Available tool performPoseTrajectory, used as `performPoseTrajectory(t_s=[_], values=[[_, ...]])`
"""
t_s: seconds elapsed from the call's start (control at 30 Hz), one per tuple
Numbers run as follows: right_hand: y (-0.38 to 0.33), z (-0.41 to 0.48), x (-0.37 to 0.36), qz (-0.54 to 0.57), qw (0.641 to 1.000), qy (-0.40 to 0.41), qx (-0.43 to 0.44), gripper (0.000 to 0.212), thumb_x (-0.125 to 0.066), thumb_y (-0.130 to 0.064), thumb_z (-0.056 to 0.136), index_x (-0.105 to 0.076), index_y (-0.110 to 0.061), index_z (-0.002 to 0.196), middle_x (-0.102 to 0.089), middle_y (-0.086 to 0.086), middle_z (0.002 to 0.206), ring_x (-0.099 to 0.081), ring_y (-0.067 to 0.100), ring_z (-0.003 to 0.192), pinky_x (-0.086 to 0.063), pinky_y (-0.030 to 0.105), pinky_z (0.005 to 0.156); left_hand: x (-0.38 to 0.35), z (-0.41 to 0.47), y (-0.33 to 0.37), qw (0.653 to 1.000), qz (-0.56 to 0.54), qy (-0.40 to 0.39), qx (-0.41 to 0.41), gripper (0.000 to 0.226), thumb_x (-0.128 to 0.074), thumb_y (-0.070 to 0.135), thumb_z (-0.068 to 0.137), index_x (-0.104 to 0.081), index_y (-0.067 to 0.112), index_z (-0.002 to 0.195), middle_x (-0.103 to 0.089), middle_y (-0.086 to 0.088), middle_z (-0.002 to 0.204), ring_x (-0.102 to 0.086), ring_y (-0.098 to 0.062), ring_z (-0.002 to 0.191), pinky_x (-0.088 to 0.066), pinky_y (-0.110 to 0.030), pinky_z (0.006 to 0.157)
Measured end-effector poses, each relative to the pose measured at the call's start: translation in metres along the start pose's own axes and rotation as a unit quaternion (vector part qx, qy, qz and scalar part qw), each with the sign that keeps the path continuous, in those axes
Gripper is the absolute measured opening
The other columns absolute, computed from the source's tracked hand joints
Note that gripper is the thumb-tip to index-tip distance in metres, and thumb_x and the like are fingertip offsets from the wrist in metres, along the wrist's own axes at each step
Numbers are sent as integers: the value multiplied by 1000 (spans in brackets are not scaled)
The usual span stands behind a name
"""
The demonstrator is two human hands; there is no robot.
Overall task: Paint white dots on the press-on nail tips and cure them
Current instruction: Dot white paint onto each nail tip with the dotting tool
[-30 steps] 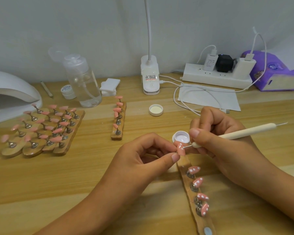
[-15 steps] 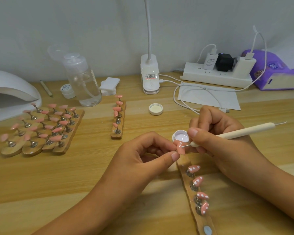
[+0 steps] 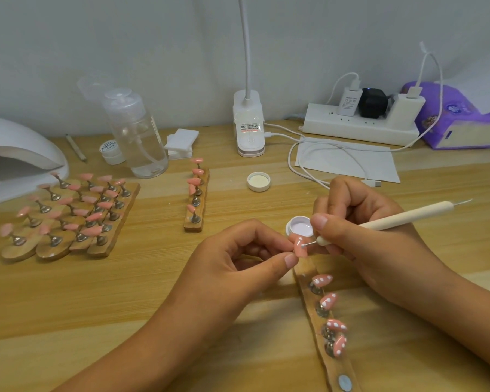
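My left hand (image 3: 238, 267) pinches a pink nail tip (image 3: 300, 247) between thumb and fingers, just above the far end of a wooden holder strip (image 3: 333, 360). My right hand (image 3: 359, 236) grips a white dotting tool (image 3: 408, 216); its metal ball end touches the tip, which bears a white dot or two. Several dotted pink tips (image 3: 329, 300) stand on the strip below. A small open pot of white gel (image 3: 300, 225) sits right behind the fingers. The white curing lamp (image 3: 14, 154) is at the far left.
Plain pink tips fill a group of wooden holders (image 3: 68, 216) at left and one strip (image 3: 196, 196) at centre. Behind stand a clear pump bottle (image 3: 136, 137), a small jar (image 3: 111, 149), cotton pads (image 3: 181, 142), the pot's lid (image 3: 258, 181), a desk lamp base (image 3: 249, 123), a power strip (image 3: 359, 123) with cables, and a purple tissue pack (image 3: 458, 117).
The hands have hardly shifted. The tool's end stays at the held tip, and a white dot now shows near its top.
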State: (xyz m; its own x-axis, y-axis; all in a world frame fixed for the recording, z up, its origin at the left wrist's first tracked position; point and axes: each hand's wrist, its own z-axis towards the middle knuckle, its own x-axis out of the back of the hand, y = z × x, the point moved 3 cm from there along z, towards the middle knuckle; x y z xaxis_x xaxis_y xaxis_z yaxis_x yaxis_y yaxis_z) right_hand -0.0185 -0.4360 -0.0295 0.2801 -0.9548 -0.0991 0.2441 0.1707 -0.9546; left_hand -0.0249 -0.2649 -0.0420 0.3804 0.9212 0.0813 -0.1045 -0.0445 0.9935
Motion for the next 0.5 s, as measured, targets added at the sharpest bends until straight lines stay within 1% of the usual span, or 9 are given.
performPoseTrajectory(t_s=[0.23,0.33,0.4,0.47,0.5], values=[[1,0,1,5,1000,0,1,19,-66,-20,75,-53,-26,62,-54,-3,59,-52,4,55,-46,17,56,0,1,-1,1000,2,1,0,6,-75,23,70,-73,25,76,-72,1,80,-61,-7,73,-49,-19,67],[1,0,0,15,1000,6,1,20,-66,-20,75,-53,-26,61,-55,-5,59,-53,3,54,-49,18,58,0,0,-1,1000,2,-1,0,6,-75,23,71,-74,25,77,-71,0,80,-61,-8,72,-48,-18,65],[0,0,3,24,999,44,10,22,-67,-24,77,-51,-26,61,-53,-6,56,-51,2,51,-53,22,61,0,0,-1,1000,0,-4,-2,6,-75,23,72,-74,26,77,-71,4,78,-60,-6,71,-48,-16,64],[-3,1,10,-15,993,112,36,25,-69,-29,80,-49,-25,65,-48,-10,52,-50,0,49,-57,31,68,0,0,0,1000,-2,-5,-3,7,-75,23,72,-74,28,77,-71,7,78,-60,-3,72,-48,-13,65],[-4,2,15,-44,988,144,46,28,-73,-28,81,-49,-24,68,-47,-13,52,-48,0,48,-56,28,68,0,0,0,1000,-4,-6,-2,7,-75,23,72,-74,28,77,-71,7,78,-61,-3,72,-48,-13,65]])
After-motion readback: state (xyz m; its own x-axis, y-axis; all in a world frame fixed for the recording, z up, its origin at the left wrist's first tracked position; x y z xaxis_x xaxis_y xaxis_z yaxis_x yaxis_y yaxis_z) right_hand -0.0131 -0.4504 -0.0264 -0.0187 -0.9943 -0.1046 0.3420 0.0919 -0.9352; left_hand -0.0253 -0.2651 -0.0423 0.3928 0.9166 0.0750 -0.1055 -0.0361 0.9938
